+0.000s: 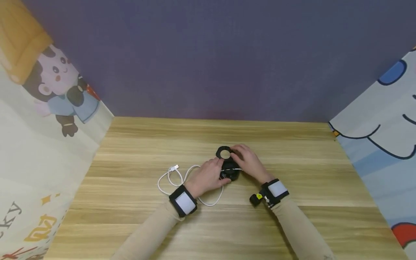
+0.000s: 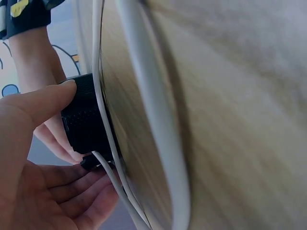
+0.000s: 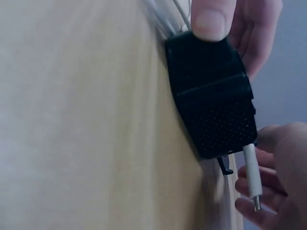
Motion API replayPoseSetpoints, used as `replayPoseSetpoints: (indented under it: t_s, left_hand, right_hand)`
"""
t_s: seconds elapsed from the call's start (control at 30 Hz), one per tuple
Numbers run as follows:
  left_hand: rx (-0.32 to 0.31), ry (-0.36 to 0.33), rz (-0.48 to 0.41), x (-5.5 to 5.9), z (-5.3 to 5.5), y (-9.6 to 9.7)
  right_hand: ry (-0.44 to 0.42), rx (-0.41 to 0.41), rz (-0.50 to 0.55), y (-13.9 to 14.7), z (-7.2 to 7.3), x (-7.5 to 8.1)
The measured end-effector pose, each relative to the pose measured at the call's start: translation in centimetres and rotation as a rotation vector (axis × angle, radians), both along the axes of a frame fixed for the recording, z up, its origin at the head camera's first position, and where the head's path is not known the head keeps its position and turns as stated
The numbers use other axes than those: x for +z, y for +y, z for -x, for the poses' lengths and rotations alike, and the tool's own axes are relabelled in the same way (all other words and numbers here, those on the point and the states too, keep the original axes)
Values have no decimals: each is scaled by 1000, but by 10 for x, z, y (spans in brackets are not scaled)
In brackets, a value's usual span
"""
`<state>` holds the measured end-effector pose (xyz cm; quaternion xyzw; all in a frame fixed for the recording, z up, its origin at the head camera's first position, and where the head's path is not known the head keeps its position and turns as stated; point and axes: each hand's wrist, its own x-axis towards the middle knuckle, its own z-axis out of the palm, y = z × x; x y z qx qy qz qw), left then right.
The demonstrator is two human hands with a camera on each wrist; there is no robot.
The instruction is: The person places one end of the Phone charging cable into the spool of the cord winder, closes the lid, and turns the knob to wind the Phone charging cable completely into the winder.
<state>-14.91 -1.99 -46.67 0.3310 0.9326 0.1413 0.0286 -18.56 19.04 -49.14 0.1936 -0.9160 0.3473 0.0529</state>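
A small black case (image 1: 229, 173) with a dotted, textured side (image 3: 223, 127) lies on the table, its ring-shaped black lid (image 1: 220, 152) opened out beyond it. My left hand (image 1: 208, 175) grips the case: the thumb (image 2: 67, 93) presses one side and the fingers curl round the other. A white USB cable (image 1: 212, 204) runs across the case, and its slim metal-tipped plug (image 3: 253, 172) sticks out on the right. At the lid's right edge, my right hand (image 1: 250, 162) pinches the ring between thumb and fingers; the contact is partly hidden in the right wrist view.
The cable's larger USB plug (image 1: 174, 168) lies left of my left hand, amid loose loops. A wooden table (image 1: 292, 151) stretches around the work. Behind it rises a dark blue panel (image 1: 208, 61), with cartoon-printed walls (image 1: 29, 144) at the sides.
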Motion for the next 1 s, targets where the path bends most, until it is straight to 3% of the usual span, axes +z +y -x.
replayPoseSetpoints:
  t_s: [0.4,1.0]
  left_hand:
    - [0,15,32,-2,0,1]
    - [4,16,38,-1,-1,2]
  right_hand:
    - [-46,26,-168,-9,23,-2]
    - [19,-13,-173,-22,29,5]
